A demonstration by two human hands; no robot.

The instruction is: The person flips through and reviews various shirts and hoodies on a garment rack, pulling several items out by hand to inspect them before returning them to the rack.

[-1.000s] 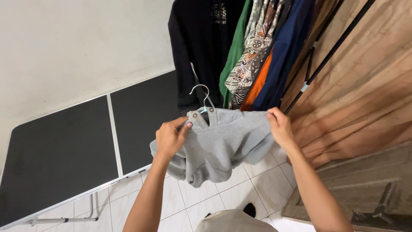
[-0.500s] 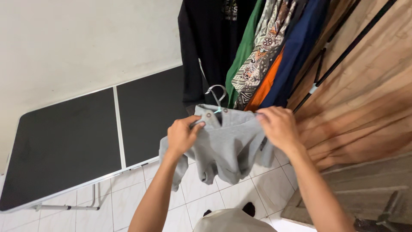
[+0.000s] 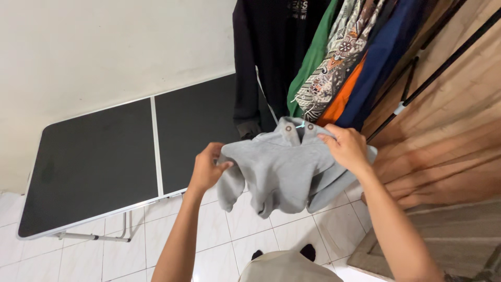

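Note:
A small grey sweatshirt (image 3: pixel 282 169) with two brown snap buttons at its neck hangs in front of me, a sliver of a hanger showing at the collar. My left hand (image 3: pixel 207 168) grips its left shoulder edge. My right hand (image 3: pixel 346 148) holds the right shoulder near the collar. The rest of the hanger is hidden by the cloth.
A black folding table (image 3: pixel 104 162) with a metal rim stands at the left by a white wall. Hanging clothes (image 3: pixel 334 57), black, green, patterned, orange and blue, fill a black rack (image 3: pixel 438 73) at the top. A wooden door (image 3: pixel 459 130) is on the right. White floor tiles (image 3: pixel 219 245) lie below.
The sweatshirt has shifted right and up toward the hanging clothes. The hanger's hook, plain before, is now mostly covered. My view has swung left.

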